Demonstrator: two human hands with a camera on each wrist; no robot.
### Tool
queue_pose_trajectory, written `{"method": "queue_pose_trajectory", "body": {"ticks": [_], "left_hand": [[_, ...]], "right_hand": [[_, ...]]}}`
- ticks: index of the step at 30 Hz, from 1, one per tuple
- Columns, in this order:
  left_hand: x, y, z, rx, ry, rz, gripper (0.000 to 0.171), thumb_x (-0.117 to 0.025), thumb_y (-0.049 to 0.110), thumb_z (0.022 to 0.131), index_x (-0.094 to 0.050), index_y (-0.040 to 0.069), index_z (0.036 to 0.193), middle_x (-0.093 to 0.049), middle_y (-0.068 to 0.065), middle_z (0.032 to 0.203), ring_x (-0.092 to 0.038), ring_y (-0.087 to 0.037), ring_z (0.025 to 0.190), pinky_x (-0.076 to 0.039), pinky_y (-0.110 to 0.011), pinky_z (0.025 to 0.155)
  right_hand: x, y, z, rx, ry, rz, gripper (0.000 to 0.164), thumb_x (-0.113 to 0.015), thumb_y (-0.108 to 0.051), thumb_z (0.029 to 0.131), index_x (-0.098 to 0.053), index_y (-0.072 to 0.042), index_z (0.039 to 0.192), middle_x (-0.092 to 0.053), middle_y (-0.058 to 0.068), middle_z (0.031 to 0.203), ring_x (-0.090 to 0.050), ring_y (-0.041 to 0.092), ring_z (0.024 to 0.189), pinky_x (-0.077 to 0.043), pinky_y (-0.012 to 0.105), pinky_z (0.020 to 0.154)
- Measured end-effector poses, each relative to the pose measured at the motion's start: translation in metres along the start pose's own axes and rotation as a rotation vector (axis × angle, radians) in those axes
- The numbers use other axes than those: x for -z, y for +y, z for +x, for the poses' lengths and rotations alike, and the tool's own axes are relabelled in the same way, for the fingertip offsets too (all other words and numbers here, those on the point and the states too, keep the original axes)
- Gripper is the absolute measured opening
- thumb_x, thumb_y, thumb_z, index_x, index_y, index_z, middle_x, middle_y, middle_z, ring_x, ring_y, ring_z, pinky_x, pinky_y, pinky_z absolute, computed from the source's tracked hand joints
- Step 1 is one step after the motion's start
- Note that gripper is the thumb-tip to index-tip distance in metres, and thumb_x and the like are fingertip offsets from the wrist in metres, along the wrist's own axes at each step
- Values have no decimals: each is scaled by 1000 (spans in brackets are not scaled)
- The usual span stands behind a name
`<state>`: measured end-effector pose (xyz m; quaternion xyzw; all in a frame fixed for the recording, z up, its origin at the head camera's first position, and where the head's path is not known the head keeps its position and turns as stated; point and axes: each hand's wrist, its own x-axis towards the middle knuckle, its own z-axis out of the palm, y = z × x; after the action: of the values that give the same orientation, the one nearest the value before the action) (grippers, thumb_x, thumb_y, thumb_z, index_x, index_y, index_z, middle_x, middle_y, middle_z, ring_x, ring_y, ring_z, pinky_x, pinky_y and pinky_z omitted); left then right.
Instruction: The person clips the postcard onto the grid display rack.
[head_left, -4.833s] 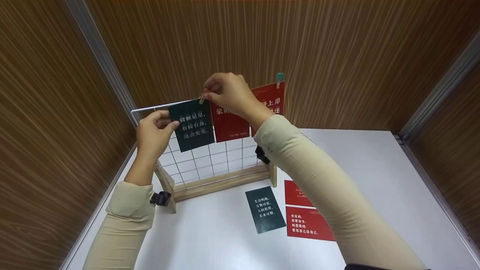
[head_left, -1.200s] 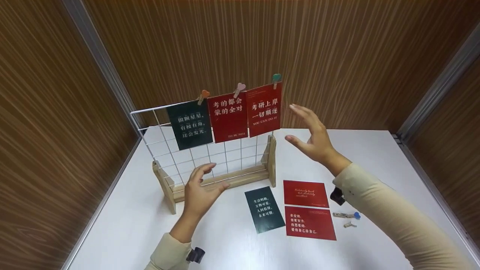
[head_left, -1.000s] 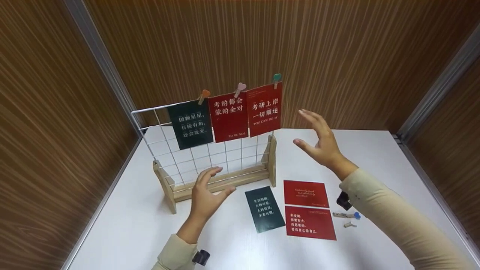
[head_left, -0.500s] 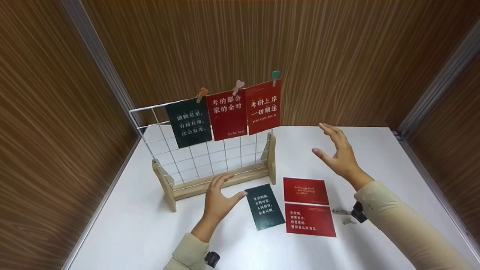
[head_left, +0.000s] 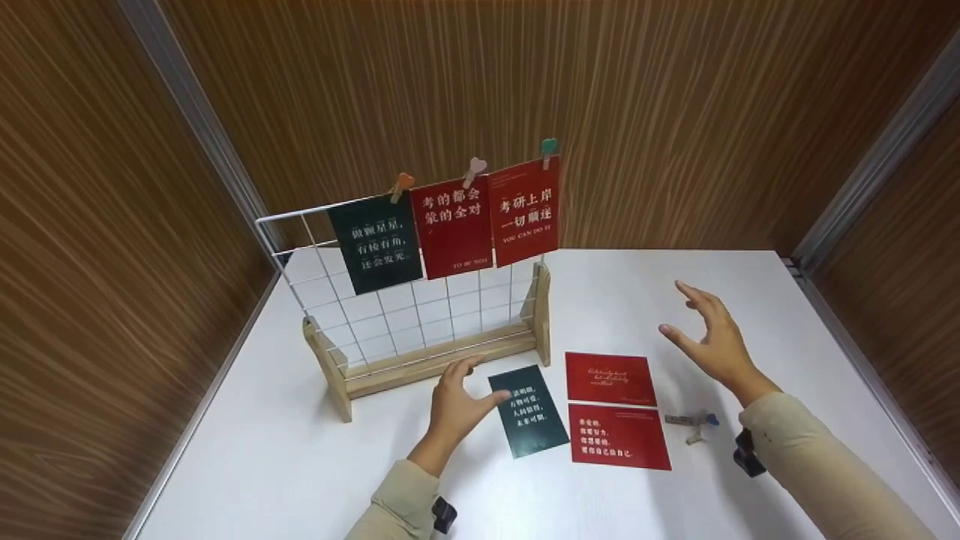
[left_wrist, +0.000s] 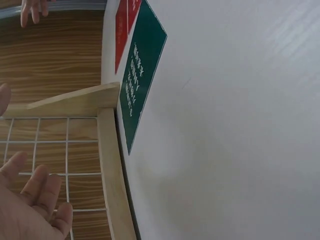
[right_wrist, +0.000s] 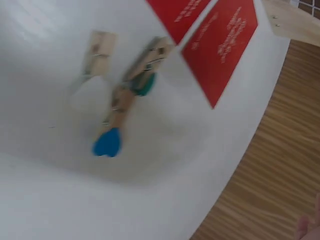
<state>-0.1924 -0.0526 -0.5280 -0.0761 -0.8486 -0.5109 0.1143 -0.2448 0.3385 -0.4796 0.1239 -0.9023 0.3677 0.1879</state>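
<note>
Seen from the head view, the left hand (head_left: pixel 455 409) hovers, fingers (left_wrist: pixel 49 194) half-spread and empty, the green card (head_left: pixel 531 424) on the worktop (head_left: pixel 247 457) at its three o'clock, the rack (head_left: pixel 409 377) with three hung cards (head_left: pixel 454 229) at eleven. The right hand (head_left: pixel 720 345), likewise half-spread and empty, has pegs (right_wrist: pixel 119 107) at seven, red cards (head_left: pixel 619 435) at eight.

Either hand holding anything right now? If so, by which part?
Nothing is held: the left hand and the right hand are both empty, with nothing between thumb and fingers.
</note>
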Motion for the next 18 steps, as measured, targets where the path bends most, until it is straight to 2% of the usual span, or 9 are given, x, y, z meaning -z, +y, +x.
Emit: {"method": "queue_pose_trajectory", "body": {"ticks": [7, 14, 18], "left_hand": [[-11, -10, 3, 31, -22, 3, 66, -86, 28, 70, -57, 8, 125, -58, -7, 122, -52, -30, 112, -44, -47, 91], [-19, -20, 5, 61, -29, -1, 70, -86, 26, 69, -55, 5, 127, -57, -14, 122, -52, -32, 112, -44, -46, 92], [-22, -23, 6, 103, -34, -11, 71, -86, 27, 69, -54, 5, 128, -57, -13, 123, -52, -32, 113, -44, -46, 92]], "right_hand": [[2, 25, -27, -83, -44, -27, 73, -72, -28, 86, -36, -11, 147, -38, 26, 140, -42, 46, 119, -31, 69, 90], [0, 39, -54, -152, -110, -12, 73, -69, -31, 88, -34, -9, 147, -40, 26, 140, -44, 47, 117, -33, 69, 87], [1, 45, -65, -203, -157, -1, 74, -68, -35, 89, -32, -8, 148, -42, 27, 137, -45, 49, 116, -34, 69, 87]]}}
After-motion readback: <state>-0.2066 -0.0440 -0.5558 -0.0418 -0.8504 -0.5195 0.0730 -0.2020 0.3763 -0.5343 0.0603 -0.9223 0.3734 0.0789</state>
